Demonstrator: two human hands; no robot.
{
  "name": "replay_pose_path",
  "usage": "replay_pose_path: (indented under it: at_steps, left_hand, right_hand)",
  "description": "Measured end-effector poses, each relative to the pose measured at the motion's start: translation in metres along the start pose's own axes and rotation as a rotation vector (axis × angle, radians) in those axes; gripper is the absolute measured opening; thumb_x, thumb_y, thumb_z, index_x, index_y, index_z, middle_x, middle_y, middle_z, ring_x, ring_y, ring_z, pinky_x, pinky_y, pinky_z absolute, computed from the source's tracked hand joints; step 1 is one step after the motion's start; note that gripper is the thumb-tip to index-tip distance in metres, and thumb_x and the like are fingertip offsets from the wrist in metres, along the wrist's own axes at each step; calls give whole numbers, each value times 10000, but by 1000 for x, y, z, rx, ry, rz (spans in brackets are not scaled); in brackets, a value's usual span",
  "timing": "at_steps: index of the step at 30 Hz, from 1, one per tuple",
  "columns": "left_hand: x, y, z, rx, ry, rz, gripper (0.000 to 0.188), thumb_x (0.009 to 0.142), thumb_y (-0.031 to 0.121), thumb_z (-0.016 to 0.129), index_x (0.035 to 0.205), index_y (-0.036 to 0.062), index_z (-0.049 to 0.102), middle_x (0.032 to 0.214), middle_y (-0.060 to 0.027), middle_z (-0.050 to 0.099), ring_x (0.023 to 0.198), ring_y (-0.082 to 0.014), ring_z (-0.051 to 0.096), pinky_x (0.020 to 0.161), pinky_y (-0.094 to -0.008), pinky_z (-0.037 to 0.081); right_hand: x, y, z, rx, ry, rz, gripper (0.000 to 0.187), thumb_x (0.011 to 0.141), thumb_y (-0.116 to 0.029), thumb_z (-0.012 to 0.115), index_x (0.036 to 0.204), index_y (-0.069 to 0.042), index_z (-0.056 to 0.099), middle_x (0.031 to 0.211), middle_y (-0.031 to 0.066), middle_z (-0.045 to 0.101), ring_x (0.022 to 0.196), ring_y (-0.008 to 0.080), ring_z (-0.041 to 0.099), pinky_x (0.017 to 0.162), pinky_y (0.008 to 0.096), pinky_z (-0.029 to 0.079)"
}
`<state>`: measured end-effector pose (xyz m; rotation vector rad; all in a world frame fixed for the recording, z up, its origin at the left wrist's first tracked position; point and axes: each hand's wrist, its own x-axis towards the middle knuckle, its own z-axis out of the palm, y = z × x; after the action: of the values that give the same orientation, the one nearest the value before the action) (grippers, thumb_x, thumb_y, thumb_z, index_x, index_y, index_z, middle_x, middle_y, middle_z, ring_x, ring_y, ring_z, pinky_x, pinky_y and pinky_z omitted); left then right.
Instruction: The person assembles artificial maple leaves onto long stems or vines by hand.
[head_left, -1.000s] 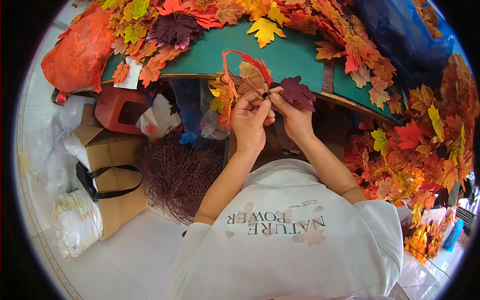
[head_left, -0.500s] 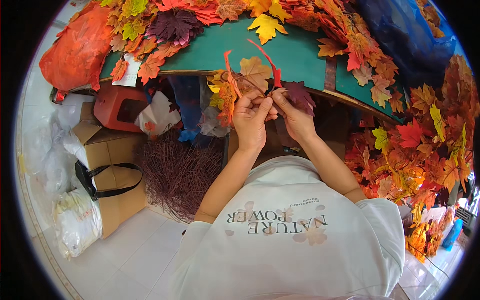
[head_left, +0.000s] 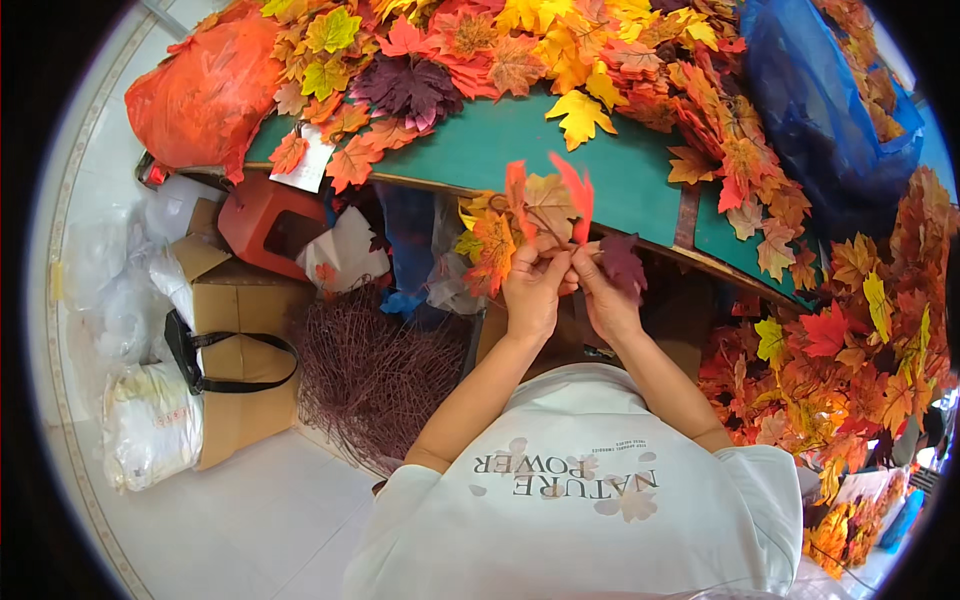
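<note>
Both my hands meet just in front of the green table's near edge. My left hand (head_left: 534, 296) is closed, thumb against fingers, on a spray of artificial maple leaves (head_left: 493, 252) in orange, yellow and tan with a thin brown stem. Close beside it, my right hand (head_left: 604, 297) pinches at the same stem. A red leaf (head_left: 577, 195), blurred, stands up above the fingertips. Against the right hand's outer side hangs a dark purple leaf (head_left: 623, 266). Exactly where the stems meet is hidden by my fingers.
Loose artificial leaves (head_left: 560, 50) heap along the back of the green table (head_left: 450, 150). An orange bag (head_left: 205, 100) and blue bag (head_left: 815, 90) flank them. Below left are brown wiry stems (head_left: 375, 375), a cardboard box (head_left: 245, 370) and a red plastic container (head_left: 265, 225). Leaf garlands (head_left: 840, 350) fill the right.
The view has shifted, so the table and surroundings appear lower and further right. My hands have drawn closer together at the stem, and the red leaf stands more broadly spread.
</note>
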<state>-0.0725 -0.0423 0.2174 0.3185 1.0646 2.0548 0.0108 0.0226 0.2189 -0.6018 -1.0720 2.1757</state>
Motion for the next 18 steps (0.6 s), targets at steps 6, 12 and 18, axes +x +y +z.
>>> replay_pose_path:
  at_steps: [6,12,18]
  left_hand:
    - [3,-6,-5,-25,30,1,99,857,25,587,955,30,601,746,-20,609,581,-76,560,516,-195,477]
    - [2,-4,-5,82,-8,82,108,850,-6,578,957,6,581,737,-37,595,565,-88,548,488,-211,459]
    - [3,-12,-8,-17,-36,-20,78,841,-6,598,889,44,562,754,-34,584,576,-110,548,504,-234,461]
  right_hand:
    - [7,-6,5,-284,69,-112,127,904,-160,579,926,-35,582,772,13,579,632,74,534,557,220,461]
    - [3,-5,1,-264,16,-87,162,903,-198,585,884,-37,591,702,-11,563,611,56,524,534,219,448]
    - [7,-9,-17,-407,-64,-115,185,888,-182,604,782,-37,556,670,-21,528,623,50,491,542,221,419]
